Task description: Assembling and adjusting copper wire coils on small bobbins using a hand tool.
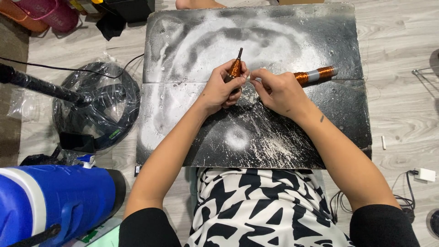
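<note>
Mid-winding, by look. L hand (222, 89) clamped round coil (235, 68), held above board (256, 132) centre. R hand (276, 91) fingertips pinched beside coil, prob on fine wire, too thin to see. Next calls for steady tension, even turns. 2nd coil (315, 74) lies behind R hand.
</note>
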